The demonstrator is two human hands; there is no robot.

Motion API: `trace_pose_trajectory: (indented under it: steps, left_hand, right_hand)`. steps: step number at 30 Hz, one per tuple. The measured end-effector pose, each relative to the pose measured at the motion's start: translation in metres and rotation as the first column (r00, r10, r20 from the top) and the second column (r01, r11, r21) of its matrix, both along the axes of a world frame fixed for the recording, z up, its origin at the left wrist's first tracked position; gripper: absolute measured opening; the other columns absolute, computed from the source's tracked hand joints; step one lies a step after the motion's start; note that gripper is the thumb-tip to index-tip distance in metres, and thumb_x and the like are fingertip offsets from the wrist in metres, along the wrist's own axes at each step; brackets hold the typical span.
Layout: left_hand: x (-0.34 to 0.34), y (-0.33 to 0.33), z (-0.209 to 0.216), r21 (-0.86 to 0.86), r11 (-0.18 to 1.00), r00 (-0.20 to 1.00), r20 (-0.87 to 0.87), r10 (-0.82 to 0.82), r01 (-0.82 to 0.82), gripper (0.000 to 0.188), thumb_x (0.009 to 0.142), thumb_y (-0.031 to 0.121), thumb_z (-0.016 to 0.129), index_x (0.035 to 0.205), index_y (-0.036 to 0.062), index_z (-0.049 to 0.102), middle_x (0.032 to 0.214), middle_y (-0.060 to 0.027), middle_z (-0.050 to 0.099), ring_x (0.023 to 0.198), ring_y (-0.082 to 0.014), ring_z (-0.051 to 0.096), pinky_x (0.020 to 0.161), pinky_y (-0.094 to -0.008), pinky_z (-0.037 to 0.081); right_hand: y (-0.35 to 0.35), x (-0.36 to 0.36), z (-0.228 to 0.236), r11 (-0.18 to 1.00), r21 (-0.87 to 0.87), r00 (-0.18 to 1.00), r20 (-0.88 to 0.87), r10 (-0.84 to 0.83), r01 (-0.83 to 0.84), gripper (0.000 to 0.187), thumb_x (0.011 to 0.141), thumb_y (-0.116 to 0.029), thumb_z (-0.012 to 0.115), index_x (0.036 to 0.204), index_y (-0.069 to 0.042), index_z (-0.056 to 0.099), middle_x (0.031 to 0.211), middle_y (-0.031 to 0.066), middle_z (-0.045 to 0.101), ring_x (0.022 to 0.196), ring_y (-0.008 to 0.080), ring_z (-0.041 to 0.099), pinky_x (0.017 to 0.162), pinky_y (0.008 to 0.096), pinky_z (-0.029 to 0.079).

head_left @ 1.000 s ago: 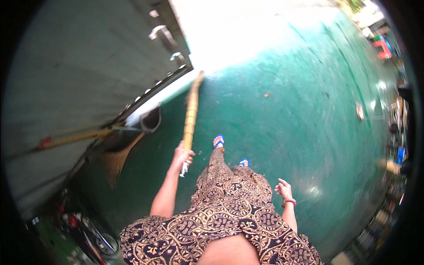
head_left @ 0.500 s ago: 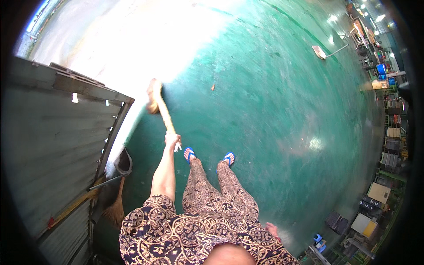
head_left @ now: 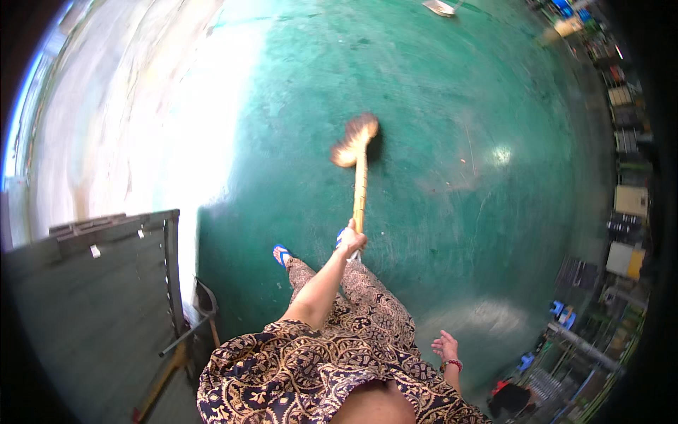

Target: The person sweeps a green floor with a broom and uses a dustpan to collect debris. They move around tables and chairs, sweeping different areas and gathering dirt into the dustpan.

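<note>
My left hand (head_left: 350,242) is wrapped round the handle end of a broom (head_left: 361,180) with a pale yellow, ringed handle. The broom's brownish bristle head is a little blurred and lies ahead of me on the green floor (head_left: 438,205). A white bit, perhaps a hanging loop, shows under my left hand. My right hand (head_left: 445,346) hangs at my right side, a red bracelet on its wrist, its fingers apart and nothing in them. Far ahead lies a whitish long-handled dustpan (head_left: 441,8), partly cut off by the picture's edge.
A corrugated metal door panel (head_left: 85,304) stands at my left, with a dark dustpan (head_left: 205,300) beside it. Bright light falls through the opening at the far left. Machines and boxes (head_left: 625,260) line the right side, with a metal rack (head_left: 579,346) nearer me.
My left hand has swung the broom from the left to ahead of me. My view has turned; the door sits lower and the far dustpan higher. More of my right hand shows now.
</note>
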State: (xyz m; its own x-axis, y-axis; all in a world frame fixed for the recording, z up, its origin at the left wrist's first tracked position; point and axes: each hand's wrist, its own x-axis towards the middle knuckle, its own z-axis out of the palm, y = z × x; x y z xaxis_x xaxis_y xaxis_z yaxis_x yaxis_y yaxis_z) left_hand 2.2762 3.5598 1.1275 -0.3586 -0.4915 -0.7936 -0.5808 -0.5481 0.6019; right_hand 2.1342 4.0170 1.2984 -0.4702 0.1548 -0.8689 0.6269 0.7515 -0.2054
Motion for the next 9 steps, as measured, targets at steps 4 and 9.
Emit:
trace_pose_trajectory:
  steps: [4,9]
  left_hand:
    - [-0.055,-0.004,0.038,0.444,0.893,0.954,-0.233,0.188,-0.068,0.045,0.068,-0.007,0.057,0.107,0.0092,0.04,0.055,-0.0044,0.045,0.04,-0.0146,0.047,0.034,-0.0288,0.038]
    - [-0.051,-0.021,0.068,0.498,0.862,0.944,-0.319,0.084,0.091,0.056,0.072,-0.002,0.06,0.122,0.011,0.038,0.061,-0.004,0.047,0.04,-0.0119,0.046,0.035,-0.0265,0.036]
  right_hand:
    - [0.028,0.024,-0.011,0.999,0.035,0.997,0.081,0.005,-0.008,0.039,0.089,-0.011,0.041,0.127,-0.009,0.046,0.08,0.01,0.061,0.066,0.022,0.062,0.057,0.0358,0.051]
    - [0.056,0.051,-0.046,0.999,0.009,0.983,0.178,0.036,-0.038,0.041,0.09,-0.012,0.041,0.131,-0.013,0.043,0.089,0.014,0.063,0.076,0.0276,0.065,0.065,0.0404,0.053]
